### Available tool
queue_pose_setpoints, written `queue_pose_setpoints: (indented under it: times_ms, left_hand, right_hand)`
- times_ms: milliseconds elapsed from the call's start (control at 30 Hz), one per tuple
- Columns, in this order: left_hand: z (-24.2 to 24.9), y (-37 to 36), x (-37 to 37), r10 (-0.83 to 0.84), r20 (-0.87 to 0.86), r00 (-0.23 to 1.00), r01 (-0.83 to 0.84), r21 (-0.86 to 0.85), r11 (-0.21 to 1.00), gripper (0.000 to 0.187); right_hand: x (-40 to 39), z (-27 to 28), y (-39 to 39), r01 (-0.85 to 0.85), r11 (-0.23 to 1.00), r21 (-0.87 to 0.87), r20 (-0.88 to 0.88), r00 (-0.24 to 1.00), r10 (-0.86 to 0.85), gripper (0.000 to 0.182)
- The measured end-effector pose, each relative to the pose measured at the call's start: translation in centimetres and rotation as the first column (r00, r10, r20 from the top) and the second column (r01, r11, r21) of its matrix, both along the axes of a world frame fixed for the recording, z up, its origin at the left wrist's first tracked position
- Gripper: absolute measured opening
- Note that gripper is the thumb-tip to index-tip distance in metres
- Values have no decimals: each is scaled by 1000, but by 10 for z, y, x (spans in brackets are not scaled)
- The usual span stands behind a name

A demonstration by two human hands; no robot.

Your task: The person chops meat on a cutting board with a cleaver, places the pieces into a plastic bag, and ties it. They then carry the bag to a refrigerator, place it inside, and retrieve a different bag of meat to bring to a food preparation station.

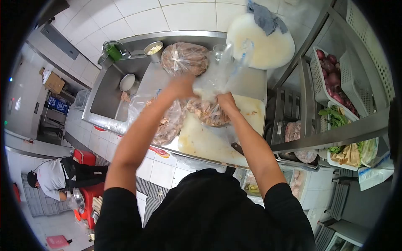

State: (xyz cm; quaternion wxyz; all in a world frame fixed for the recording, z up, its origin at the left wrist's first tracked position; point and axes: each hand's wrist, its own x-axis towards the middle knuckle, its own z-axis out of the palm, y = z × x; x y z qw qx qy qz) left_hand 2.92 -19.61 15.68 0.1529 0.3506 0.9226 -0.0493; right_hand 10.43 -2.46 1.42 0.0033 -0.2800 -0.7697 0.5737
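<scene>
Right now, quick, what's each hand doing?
Left hand: blurred, can't tell if open or closed.
Right hand: closed on the clear bag of meat.

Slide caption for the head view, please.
Left hand and right hand at a clear bag of meat over a cutting board, another bag alongside.

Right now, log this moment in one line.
meat-filled plastic bag: over white cutting board | right hand: gripping bag's upper plastic | left hand: motion-blurred, grip unclear
</scene>
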Motion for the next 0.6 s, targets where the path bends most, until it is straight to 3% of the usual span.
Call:
queue_pose_setpoints:
  times_ms: [33, 67, 100, 133, 167, 200, 233, 267, 333, 367, 400, 433, 500, 567, 600]
  left_hand:
    - [-45, -9, 7, 73, 152, 986, -80, 41, 996, 106]
    - [-107, -14, 3, 27, 295, 955, -98, 229, 968, 111]
    - [-131, -10, 23, 46, 195, 980, -100, 277, 956, 112]
    - [-147, 2, 45, 68, 95, 993, -96, 326, 941, 112]
    - [-158, 12, 56, 64, 102, 993, -95, 336, 937, 112]
    - [-166, 22, 63, 182, 89, 979, -202, 431, 880, 105]
    - [-170, 29, 69, 297, 91, 950, -300, 521, 799, 98]
    - [-170, 34, 75, 294, 101, 950, -301, 530, 793, 98]
    - [-169, 40, 79, 429, 131, 894, -412, 613, 674, 63]
    - [-172, 41, 80, 419, 140, 897, -410, 618, 671, 63]
    - [-175, 43, 78, 425, 91, 901, -361, 700, 616, 47]
    - [-180, 46, 76, 436, 43, 899, -305, 775, 554, 32]
    - [-184, 47, 70, 412, 59, 909, -302, 775, 555, 26]
    - [-193, 46, 62, 392, 72, 917, -299, 774, 558, 20]
    - [-201, 45, 60, 370, 81, 926, -279, 805, 523, 19]
  right_hand:
    - [-5, 1, 0, -5, 1000, 8, -7, 1000, 5, 36]
    - [-8, -4, -2, -12, 991, -136, -62, 998, 3, 33]
    - [-10, -13, -3, -22, 961, -277, -110, 994, -9, 30]
    - [-13, -24, -6, -18, 963, -269, -103, 995, -10, 30]
    - [-20, -34, -14, 18, 929, -371, -147, 986, -78, 27]
    - [-26, -38, -19, 46, 883, -467, -186, 971, -149, 24]
    - [-26, -32, -22, 51, 890, -453, -183, 972, -149, 24]
    - [-23, -22, -26, 54, 900, -432, -147, 981, -129, 23]
    - [-20, -4, -27, 64, 913, -403, -112, 987, -119, 23]
    - [-16, 1, -26, 21, 897, -441, -81, 995, -62, 21]
    - [-13, 7, -23, -21, 879, -476, -53, 999, -5, 20]
    - [-7, 22, -18, -12, 887, -462, -52, 999, -14, 20]
    - [7, 50, -8, 14, 812, -583, -15, 999, -28, 15]
    - [-6, 53, 44, 138, 889, -438, -172, 957, -233, 13]
    - [0, 81, 80, 131, 945, -299, -398, 883, -249, 16]
